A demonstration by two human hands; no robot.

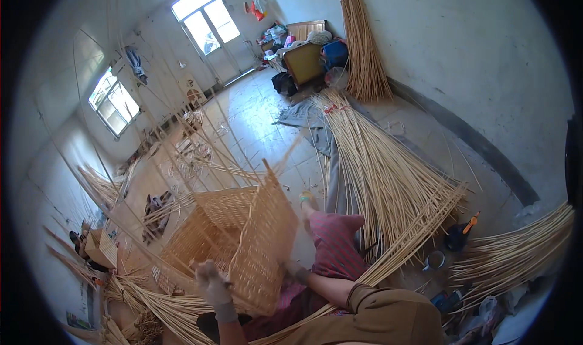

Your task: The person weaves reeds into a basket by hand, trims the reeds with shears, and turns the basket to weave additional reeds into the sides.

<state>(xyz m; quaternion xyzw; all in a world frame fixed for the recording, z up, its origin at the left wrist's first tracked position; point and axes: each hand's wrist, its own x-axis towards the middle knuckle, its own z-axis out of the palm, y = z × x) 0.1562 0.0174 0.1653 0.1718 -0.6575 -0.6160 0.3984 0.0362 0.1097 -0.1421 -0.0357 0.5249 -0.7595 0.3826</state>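
Observation:
A half-woven wicker basket with an open top rests tilted over my lap, long bare stakes rising from its far and left sides. My left hand, in a pale glove, is at the basket's near edge with its fingers curled there. Against the outside of the right wall lies my right hand, also gloved. Its fingers are mostly hidden by the basket and blurred. Below the basket, checked red cloth covers my legs.
A big bundle of willow rods lies on grey cloth to the right. More rods stand near a mug and an orange-handled tool. Another rod bundle leans on the wall. Long stakes reach out left.

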